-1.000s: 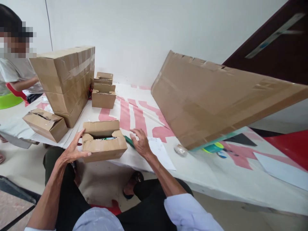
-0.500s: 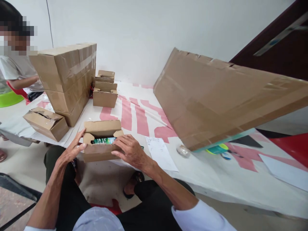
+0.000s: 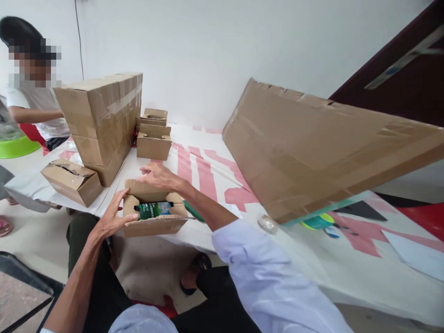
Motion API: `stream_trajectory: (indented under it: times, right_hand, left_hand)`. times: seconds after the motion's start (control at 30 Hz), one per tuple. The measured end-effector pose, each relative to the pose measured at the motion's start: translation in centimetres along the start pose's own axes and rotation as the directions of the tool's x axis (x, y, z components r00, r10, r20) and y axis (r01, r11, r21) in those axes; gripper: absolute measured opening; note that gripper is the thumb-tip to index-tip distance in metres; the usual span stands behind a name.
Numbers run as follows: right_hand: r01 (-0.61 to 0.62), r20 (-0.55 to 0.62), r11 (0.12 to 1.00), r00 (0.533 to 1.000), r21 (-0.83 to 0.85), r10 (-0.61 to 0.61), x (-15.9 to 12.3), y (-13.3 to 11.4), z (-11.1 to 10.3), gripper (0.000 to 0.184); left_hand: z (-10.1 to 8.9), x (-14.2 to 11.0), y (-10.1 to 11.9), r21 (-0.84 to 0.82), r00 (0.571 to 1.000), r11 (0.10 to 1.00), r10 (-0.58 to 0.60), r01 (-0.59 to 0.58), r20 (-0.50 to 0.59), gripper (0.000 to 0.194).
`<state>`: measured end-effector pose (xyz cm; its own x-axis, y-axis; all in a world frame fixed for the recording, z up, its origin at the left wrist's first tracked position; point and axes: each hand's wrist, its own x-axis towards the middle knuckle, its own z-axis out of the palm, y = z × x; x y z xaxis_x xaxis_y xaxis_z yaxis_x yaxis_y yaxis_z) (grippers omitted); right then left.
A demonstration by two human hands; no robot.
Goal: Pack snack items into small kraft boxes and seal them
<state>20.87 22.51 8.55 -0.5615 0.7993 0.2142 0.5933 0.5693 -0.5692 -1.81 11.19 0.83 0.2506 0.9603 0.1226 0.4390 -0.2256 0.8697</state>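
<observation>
A small open cardboard box (image 3: 156, 228) sits at the table's near edge with its back flap raised. Inside lie green printed packages (image 3: 154, 210), partly hidden by the front wall. My left hand (image 3: 113, 216) grips the box's left end, thumb at the front edge and fingers at the back corner. Reaching across the box, my right hand (image 3: 160, 177) is at the raised back flap, fingers loosely bent and apart, holding nothing visible; whether it touches the flap I cannot tell. A green object (image 3: 193, 210) shows partly behind my right forearm.
Stacked taped boxes (image 3: 104, 115) rise at the left, with a torn-topped box (image 3: 72, 180) before them. Two open boxes (image 3: 154, 144) stand farther back. A large cardboard sheet (image 3: 319, 152) leans at the right, near a tape roll (image 3: 268, 224). A person (image 3: 38, 108) sits far left.
My right hand has left the box's front right side and moved up and left to the back flap. The packages show more fully. My left hand stays on the box's left end.
</observation>
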Motion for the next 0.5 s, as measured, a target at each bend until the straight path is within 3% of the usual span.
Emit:
stream_trajectory:
  times: [0.1, 0.17, 0.4, 0.5]
  right_hand:
    - [-0.078, 0.219, 0.980, 0.975, 0.182, 0.037, 2.4, -0.2, 0.5, 0.026]
    - [-0.118, 0.258, 0.960, 0.965, 0.253, 0.051, 3.5, -0.1, 0.9, 0.019]
    - [-0.311, 0.214, 0.916, 0.941, 0.254, 0.261, 4.9, -1.7, 0.4, 0.036]
    - [-0.398, 0.055, 0.847, 0.912, 0.352, 0.406, 5.8, -1.4, -0.7, 0.045]
  left_hand:
    - [-0.2, 0.1, 0.3, 0.014, 1.000, 1.000, 0.016, -0.016, -0.011, 0.089]
    - [-0.6, 0.5, 0.7, 0.030, 0.999, 0.999, 0.032, -0.031, -0.015, 0.083]
    - [-1.4, 2.0, 0.8, 0.164, 0.978, 0.966, 0.206, -0.198, -0.035, 0.075]
    - [-2.4, 3.7, -1.4, 0.239, 0.958, 0.933, 0.286, -0.270, -0.036, 0.077]
